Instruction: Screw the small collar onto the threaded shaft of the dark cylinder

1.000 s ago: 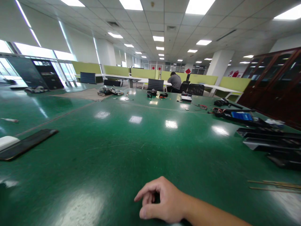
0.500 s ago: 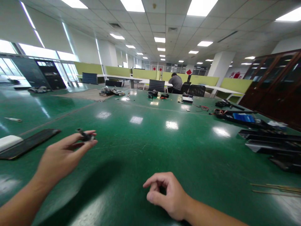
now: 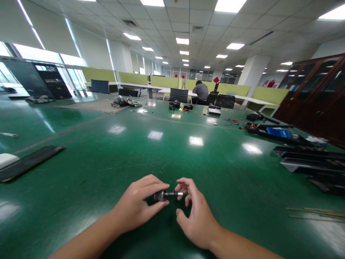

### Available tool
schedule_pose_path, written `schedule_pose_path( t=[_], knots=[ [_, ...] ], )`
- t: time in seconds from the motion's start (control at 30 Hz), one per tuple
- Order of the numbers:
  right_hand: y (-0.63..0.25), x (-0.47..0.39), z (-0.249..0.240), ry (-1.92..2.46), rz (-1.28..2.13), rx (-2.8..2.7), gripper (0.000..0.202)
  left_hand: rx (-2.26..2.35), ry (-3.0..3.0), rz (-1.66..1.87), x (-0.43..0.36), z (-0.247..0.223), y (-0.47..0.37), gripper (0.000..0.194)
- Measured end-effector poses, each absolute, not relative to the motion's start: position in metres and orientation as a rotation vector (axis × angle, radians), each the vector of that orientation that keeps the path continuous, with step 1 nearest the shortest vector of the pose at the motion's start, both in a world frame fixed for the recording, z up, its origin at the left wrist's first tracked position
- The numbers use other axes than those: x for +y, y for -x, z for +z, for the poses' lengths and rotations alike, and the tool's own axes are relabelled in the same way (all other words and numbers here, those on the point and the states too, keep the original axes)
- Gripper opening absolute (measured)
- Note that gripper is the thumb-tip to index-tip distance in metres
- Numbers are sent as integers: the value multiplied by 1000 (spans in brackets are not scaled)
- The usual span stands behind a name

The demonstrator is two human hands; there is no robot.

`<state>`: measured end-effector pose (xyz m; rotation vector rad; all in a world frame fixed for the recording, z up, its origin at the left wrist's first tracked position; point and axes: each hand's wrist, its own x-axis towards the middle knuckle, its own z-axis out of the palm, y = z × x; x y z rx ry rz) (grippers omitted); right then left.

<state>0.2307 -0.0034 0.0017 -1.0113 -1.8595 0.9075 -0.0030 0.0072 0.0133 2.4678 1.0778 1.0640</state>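
Near the front of the green table (image 3: 129, 147), my left hand (image 3: 137, 203) grips a small black cylindrical part with a ribbed, silver-tipped shaft (image 3: 164, 195). Its shaft points right, toward my other hand. The rear of the part is hidden in my left palm, and its exact kind cannot be made out. My right hand (image 3: 195, 216) is held beside the silver tip, thumb and fingers apart in a loose curve around it. Nothing is held in it, and whether a fingertip touches the shaft is hard to tell.
At left lie a dark flat slab (image 3: 35, 162) and a white object (image 3: 8, 160). Thin brass-coloured rods (image 3: 315, 212) and black metal profiles (image 3: 307, 163) lie at right. A blue item (image 3: 279, 132) sits behind them. A person (image 3: 201, 90) sits in the background.
My left hand has carried the black part from the left to the middle, and its shaft now points right. My right hand has opened and moved slightly up.
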Motion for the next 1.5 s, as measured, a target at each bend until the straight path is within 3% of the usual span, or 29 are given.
schedule_pose_path(
  t=[0.13, 0.3, 0.4, 0.77, 1.5],
  knots=[
    [-230, -6, 9, 1006, 812, -1950, 63, 1036, -2472, 993, 3, -4, 5, 54],
    [-230, -7, 13, 989, 769, -2074, 27, 889, -2431, 1044, -1, 3, -2, 31],
    [-230, -8, 11, 995, 749, -2100, 14, 767, -2453, 1104, 0, 7, -4, 31],
    [-231, -8, 9, 975, 738, -2134, 5, 737, -2446, 1030, 0, 2, -4, 32],
    [-230, -10, 16, 972, 732, -2090, 9, 715, -2542, 1171, 1, 5, 0, 38]
  ],
)
